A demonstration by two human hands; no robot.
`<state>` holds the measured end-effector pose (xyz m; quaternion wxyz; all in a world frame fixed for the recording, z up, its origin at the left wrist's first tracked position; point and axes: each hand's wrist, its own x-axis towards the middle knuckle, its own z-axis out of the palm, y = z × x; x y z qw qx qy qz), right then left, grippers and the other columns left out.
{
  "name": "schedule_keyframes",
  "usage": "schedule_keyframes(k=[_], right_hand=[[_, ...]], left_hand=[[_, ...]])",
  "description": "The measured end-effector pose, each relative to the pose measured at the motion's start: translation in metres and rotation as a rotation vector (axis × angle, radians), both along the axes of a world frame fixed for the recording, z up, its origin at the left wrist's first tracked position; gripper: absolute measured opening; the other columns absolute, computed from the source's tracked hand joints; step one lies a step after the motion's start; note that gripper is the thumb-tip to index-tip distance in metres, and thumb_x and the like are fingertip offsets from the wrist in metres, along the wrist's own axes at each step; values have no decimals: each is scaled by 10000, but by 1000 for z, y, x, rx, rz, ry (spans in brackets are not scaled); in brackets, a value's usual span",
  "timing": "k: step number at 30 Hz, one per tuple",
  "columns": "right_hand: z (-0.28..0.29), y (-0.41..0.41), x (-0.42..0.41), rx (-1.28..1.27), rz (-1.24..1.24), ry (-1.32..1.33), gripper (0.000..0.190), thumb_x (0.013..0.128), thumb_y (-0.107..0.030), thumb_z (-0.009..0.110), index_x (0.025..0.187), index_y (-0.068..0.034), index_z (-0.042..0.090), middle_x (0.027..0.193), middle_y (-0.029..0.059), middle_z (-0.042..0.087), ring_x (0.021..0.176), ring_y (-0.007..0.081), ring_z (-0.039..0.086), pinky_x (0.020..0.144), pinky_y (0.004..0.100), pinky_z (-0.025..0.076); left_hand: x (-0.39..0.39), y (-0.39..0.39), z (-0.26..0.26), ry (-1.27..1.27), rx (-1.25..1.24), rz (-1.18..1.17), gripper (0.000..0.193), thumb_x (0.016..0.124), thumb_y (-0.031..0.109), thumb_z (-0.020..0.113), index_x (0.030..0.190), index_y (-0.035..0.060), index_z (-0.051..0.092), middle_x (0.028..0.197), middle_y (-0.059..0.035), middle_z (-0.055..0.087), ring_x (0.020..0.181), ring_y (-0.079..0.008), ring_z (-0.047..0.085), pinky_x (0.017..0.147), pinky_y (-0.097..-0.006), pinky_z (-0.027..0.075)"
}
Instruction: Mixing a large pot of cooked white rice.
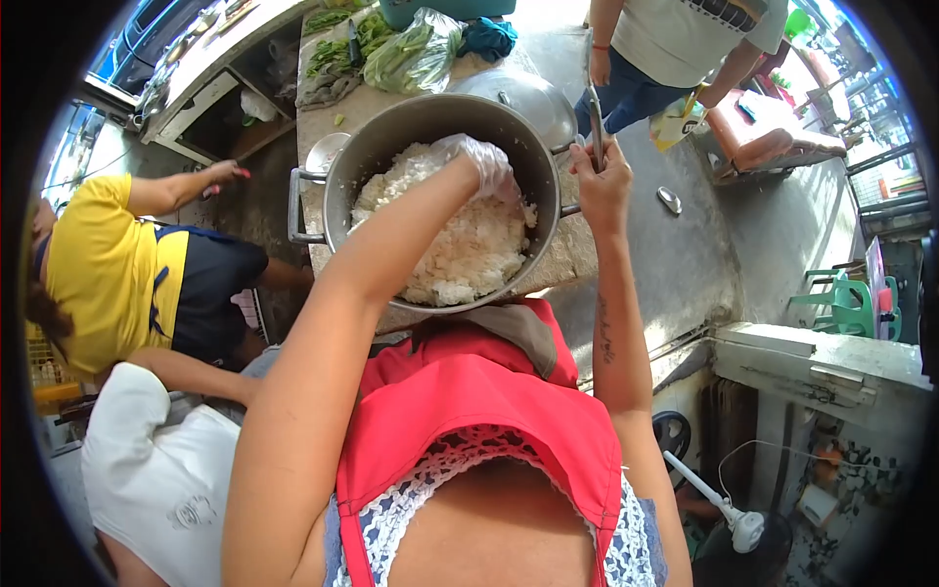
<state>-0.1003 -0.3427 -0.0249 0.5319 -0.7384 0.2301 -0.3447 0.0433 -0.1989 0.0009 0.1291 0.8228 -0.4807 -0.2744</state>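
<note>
A large metal pot [334,209] of cooked white rice [455,257] stands on the worktop before me. My left hand [488,165], in a clear plastic glove, reaches inside and touches the rice near the right wall. Its fingertips are partly hidden, so I cannot tell whether it grips any. Beside the pot's right handle [570,210], my bare right hand [605,172] holds a long metal utensil [593,95] upright. The utensil is seen nearly edge-on, and its exact kind is unclear. Behind the pot lies a round metal lid [539,103].
Leafy greens in a plastic bag [411,55], a dark-handled knife [354,45] and a teal cloth [490,38] lie on the worktop [576,253]. A small white bowl [323,155] sits left of the pot. People stand at left, lower left and far right.
</note>
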Motion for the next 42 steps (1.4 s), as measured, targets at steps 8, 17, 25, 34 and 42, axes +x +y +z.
schedule_keyframes(k=[8, 17, 25, 34, 42], right_hand=[[-3, -2, 0, 48, 34, 15, 169, 882, -106, 663, 815, -21, 533, 643, 15, 577, 597, 65, 540, 568, 222, 429], [-2, 1, -3, -37, -61, 95, 205, 866, -180, 664, 856, -16, 542, 668, 132, 602, 595, 276, 590, 588, 382, 458], [9, 14, 2, -207, -121, 133, 195, 861, -150, 664, 844, -16, 523, 631, 101, 565, 562, 180, 543, 558, 344, 440], [12, 14, -2, -173, -115, 132, 174, 860, -138, 654, 838, -28, 522, 652, 114, 592, 581, 251, 595, 562, 378, 452], [8, 8, -5, -182, -143, 138, 181, 862, -147, 657, 837, -24, 526, 639, 104, 592, 563, 235, 613, 579, 365, 472]], left_hand=[[12, -19, -9, -5, -17, -48, 477, 886, 485, 587, 1142, 87, 650, 1137, -104, 648, 1049, -239, 585, 953, -352, 433], [16, -42, -15, -4, -46, -96, 479, 890, 490, 582, 1131, 82, 656, 1112, -106, 658, 1019, -235, 596, 933, -352, 444], [15, -42, -26, 30, -124, -195, 482, 894, 494, 577, 1122, 78, 662, 1090, -107, 668, 992, -232, 607, 915, -352, 455], [45, -19, -40, 64, -157, -243, 486, 898, 499, 572, 1110, 72, 668, 1066, -109, 678, 962, -228, 619, 895, -353, 467], [71, 20, -16, 54, -63, -301, 548, 929, 543, 475, 1224, 104, 617, 1196, -56, 639, 1094, -181, 571, 982, -326, 418]])
